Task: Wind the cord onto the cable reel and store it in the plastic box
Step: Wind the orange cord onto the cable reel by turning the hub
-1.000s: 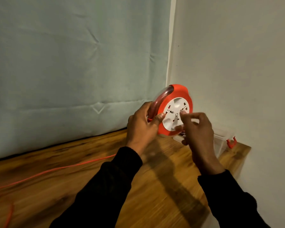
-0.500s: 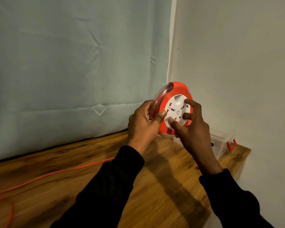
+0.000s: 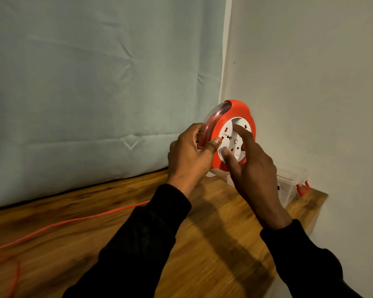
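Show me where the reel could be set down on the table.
Bare wood on the table between the two sleeves, in front of the plastic box, is free. The left is crossed by the orange cord. The far right corner is crowded by the box.

Left hand (image 3: 190, 155) curled in a grip — right hand (image 3: 254, 171) fingers spread.

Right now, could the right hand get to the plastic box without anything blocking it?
Probably yes: the right hand is at the reel, and the box sits just beyond it on the table, nothing between.
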The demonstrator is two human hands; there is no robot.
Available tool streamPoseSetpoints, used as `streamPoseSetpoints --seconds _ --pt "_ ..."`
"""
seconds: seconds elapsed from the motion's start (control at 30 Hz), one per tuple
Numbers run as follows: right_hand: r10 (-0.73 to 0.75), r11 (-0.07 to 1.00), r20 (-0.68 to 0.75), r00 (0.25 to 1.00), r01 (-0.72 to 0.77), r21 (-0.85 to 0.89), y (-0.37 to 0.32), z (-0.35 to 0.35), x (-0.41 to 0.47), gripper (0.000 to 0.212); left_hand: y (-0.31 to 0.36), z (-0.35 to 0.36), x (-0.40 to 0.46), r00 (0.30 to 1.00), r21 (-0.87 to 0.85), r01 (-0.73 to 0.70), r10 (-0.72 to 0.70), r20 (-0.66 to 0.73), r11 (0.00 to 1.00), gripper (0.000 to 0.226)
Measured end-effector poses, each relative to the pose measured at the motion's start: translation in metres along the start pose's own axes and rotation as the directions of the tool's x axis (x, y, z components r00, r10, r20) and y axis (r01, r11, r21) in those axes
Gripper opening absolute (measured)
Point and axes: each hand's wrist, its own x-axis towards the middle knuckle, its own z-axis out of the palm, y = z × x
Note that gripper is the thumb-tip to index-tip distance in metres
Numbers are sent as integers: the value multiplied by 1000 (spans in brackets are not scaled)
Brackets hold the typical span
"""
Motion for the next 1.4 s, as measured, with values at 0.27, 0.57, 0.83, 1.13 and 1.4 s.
streamPoseSetpoints --seconds 0.27,0.57,0.83,1.13,1.4 --pt "642 409 262 720 -611 678 -13 -9 12 33 3 7 -9 985 145 -159 147 88 977 39" --pt "114 993 -65 991 -116 -21 -13 -11 -10 56 -2 -1 0 1000 -50 31 -30 8 998 36" --pt "21 948 64 998 0 -317 -20 -16 -7 66 3 -3 -1 1000 -24 18 -19 -17 1000 36" --pt "353 920 -41 935 -339 197 -15 -10 0 45 8 1 -8 998 65 -63 64 -10 996 35" --pt "615 573 177 768 -590 569 -8 -13 3 39 -2 8 -9 999 -2 -18 18 -26 1000 34"
